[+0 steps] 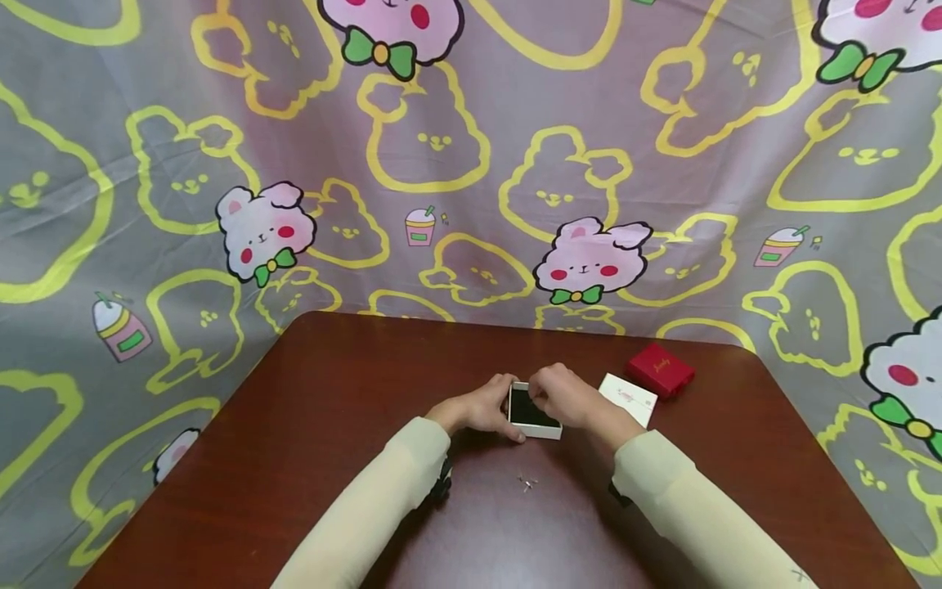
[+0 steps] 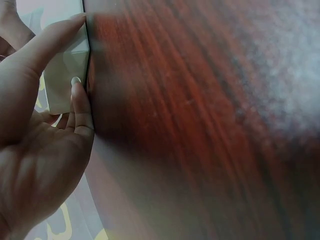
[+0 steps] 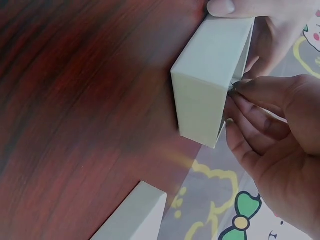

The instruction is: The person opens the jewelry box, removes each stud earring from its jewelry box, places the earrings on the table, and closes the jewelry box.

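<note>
A small white open box (image 1: 543,432) with a black lining (image 1: 527,411) stands on the table. My left hand (image 1: 482,406) grips its left side; in the left wrist view the thumb lies along one wall and fingertips touch the box (image 2: 62,90) lower down. Over the opening, my right hand (image 1: 565,395) has its fingers bent toward the lining. The right wrist view shows thumb and finger pinching a tiny shiny piece (image 3: 232,87) at the box's rim; its kind is too small to tell. Several tiny silvery metal pieces (image 1: 527,483) lie on the table nearer to me.
A white lid (image 1: 627,397) with red lettering lies right of the box, partly behind my right forearm. Beyond it sits a red box (image 1: 660,370) with gold lettering. The brown table (image 1: 353,384) meets a patterned cloth (image 1: 471,221) at the back and sides.
</note>
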`<state>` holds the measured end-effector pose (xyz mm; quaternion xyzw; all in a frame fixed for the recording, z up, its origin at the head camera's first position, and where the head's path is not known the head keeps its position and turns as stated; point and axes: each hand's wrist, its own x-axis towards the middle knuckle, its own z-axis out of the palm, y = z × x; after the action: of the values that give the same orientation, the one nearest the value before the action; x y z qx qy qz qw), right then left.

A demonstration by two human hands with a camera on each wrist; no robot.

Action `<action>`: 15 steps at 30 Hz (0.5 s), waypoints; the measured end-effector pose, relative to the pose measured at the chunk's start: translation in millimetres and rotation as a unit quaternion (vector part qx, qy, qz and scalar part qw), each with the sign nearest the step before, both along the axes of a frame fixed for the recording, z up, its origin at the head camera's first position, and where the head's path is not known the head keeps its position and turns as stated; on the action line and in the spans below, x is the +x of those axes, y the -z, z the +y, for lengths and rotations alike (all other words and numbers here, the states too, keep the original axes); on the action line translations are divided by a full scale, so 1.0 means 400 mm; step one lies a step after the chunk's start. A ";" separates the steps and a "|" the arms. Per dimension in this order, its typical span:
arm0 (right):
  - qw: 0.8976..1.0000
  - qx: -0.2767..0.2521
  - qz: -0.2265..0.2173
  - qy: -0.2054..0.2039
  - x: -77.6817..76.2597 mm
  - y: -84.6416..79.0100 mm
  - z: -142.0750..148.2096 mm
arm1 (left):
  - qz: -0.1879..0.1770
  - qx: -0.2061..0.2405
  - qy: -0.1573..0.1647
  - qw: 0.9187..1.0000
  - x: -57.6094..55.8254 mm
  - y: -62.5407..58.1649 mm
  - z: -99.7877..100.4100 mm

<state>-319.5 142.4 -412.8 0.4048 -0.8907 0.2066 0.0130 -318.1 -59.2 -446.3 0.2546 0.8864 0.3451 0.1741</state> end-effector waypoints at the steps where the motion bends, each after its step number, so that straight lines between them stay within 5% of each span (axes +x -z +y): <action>1: 1.000 0.000 -0.003 0.000 0.001 -0.003 0.000 | 0.000 -0.003 0.000 1.000 -0.001 0.000 0.000; 15: 0.999 -0.031 0.023 -0.002 0.028 -0.003 0.022 | 0.003 0.006 0.001 1.000 -0.003 0.003 0.000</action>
<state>-308.2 151.1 -411.5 0.4109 -0.8825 0.2242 0.0458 -319.4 -59.2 -447.6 0.2574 0.8846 0.3497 0.1699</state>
